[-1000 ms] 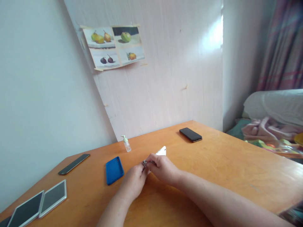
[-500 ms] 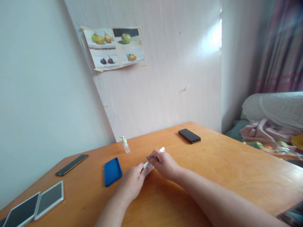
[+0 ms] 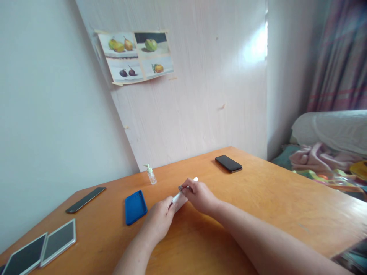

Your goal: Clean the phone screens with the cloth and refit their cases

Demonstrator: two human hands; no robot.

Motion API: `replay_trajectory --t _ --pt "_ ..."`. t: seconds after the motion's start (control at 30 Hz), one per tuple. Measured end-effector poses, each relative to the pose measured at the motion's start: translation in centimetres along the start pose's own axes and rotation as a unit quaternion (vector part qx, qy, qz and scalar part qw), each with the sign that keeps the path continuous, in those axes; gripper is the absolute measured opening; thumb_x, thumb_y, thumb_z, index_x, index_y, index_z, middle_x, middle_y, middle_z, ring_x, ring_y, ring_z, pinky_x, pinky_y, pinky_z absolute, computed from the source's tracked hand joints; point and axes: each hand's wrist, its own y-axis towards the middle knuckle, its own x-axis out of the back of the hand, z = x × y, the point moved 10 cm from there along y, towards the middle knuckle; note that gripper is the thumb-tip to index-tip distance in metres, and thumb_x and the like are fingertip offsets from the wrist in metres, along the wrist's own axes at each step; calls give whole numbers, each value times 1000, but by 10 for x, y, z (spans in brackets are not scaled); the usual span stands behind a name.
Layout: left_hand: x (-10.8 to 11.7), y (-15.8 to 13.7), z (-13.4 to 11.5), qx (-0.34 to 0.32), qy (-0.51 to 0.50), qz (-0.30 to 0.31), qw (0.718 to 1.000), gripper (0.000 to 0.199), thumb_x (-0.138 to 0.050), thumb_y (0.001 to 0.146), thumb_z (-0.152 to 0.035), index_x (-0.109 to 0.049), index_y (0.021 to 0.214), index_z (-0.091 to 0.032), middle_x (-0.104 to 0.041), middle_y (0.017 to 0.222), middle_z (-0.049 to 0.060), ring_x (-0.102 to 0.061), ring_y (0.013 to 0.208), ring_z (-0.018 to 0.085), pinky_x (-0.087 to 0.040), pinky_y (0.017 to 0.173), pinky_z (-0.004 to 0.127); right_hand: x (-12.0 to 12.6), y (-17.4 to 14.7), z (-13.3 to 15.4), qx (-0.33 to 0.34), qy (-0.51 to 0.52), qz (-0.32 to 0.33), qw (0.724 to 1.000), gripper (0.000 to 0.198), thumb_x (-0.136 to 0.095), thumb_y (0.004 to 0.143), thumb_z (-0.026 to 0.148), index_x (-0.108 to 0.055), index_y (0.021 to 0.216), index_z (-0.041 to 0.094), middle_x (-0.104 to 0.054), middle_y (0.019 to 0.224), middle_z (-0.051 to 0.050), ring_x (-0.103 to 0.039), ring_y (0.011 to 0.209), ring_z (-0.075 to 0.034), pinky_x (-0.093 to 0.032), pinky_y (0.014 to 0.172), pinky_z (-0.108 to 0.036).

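Observation:
My left hand (image 3: 160, 217) is closed around the lower left end of a slim white phone (image 3: 179, 199), which is tilted above the table. Across the phone's upper part, my right hand (image 3: 202, 196) has its fingers pinched together. A small greyish thing (image 3: 181, 188) pokes out at those fingertips, too small to name. The right hand hides much of the phone; only its far white corner shows beyond the knuckles. Left of the hands lies a blue phone case (image 3: 135, 208), its hollow side up. A small clear pump bottle (image 3: 151, 177) with a pale green top stands behind it.
On the wooden table (image 3: 272, 198), a black phone (image 3: 228, 164) lies at the back right. A dark flat device (image 3: 86, 199) and two white-framed tablets (image 3: 59, 242) (image 3: 25, 256) lie at the left. A wall panel with fruit pictures (image 3: 134, 57) rises behind.
My right hand has shifted very slightly along the phone, with the greyish thing at its fingertips. The left hand keeps its grip. The whole view has moved a little.

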Motion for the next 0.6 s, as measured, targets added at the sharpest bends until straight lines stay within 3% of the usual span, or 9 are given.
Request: replay_trajectory --t 0.13,0.3,0.4,0.5,0.6 --pt "1 0 -3 -11 -40 4 999 31 -36 98 -43 -56 88 -21 -68 82 4 -61 76 19 -37 65 25 -23 -9 20 43 34 52 997 14 -52 87 27 -64 92 24 -68 77 1 -59 70 -13 -37 60 -21" --pt "1 0 3 8 25 -2 1000 32 -37 97 -42 -51 77 -21 -62 70 1 -55 64 16 -31 59 25 17 12 -30 -70 15 -47 996 16 -52 87 30 -65 90 21 -66 71 0 -58 66 -13 -37 58 -22" --pt "0 1 4 10 32 4 999 32 -36 97 -43 -49 76 -21 -62 70 1 -56 66 16 -30 59 25 36 19 -49 -101 2 -83 991 21 -47 89 31 -65 95 20 -65 71 -2 -58 65 -14 -36 58 -23" --pt "0 1 3 8 30 3 1000 32 -36 97 -43 -48 76 -21 -62 70 1 -55 65 16 -30 59 24 31 15 -42 -90 -2 -81 993 19 -50 88 32 -65 92 22 -65 70 -1 -57 64 -14 -36 59 -23" --pt "0 1 3 5 21 -2 1000 31 -37 97 -41 -49 77 -21 -62 70 0 -55 65 15 -30 58 24 4 5 -12 -22 13 -25 999 16 -52 87 31 -66 89 24 -65 71 1 -57 66 -13 -37 60 -22"
